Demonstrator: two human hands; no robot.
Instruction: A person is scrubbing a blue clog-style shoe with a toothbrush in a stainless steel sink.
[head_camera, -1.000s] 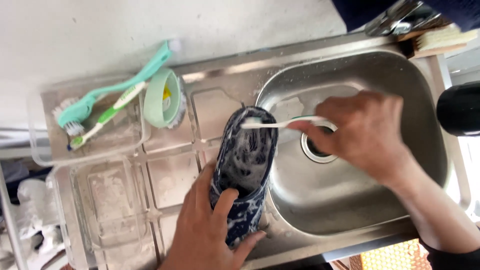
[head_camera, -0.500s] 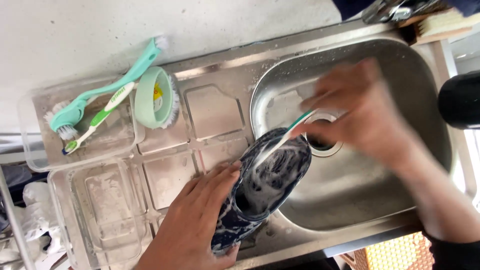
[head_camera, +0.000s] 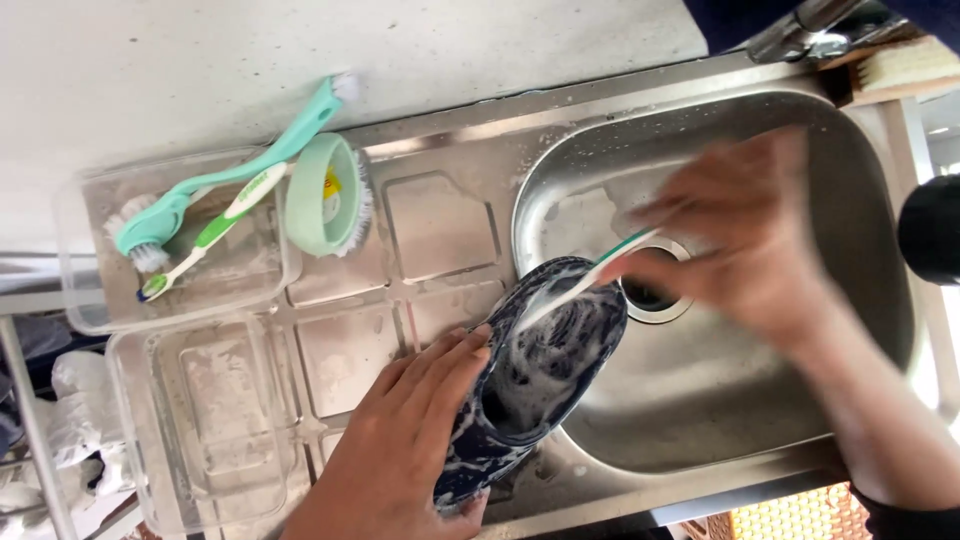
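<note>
A dark blue patterned shoe (head_camera: 530, 390), covered in white suds, lies tilted over the edge of a steel sink basin (head_camera: 800, 400). My left hand (head_camera: 400, 450) grips the shoe's heel side from the drainboard. Blurred by motion, my right hand (head_camera: 745, 245) holds a white and green toothbrush (head_camera: 590, 280) whose head sits on the foamy inside of the shoe. The drain hole (head_camera: 650, 295) shows just behind the shoe's toe.
A clear plastic tray (head_camera: 90, 300) at the left holds a teal long-handled brush (head_camera: 230, 175) and a green toothbrush (head_camera: 215, 230). A round pale green scrub brush (head_camera: 325, 195) leans beside it. A second clear tray (head_camera: 200, 420) sits below. A faucet (head_camera: 810, 30) stands top right.
The shoe has swung from upright to angled toward the drain. My right hand has shifted to the right and back, scrubbing with the toothbrush. My left hand has slid lower along the shoe.
</note>
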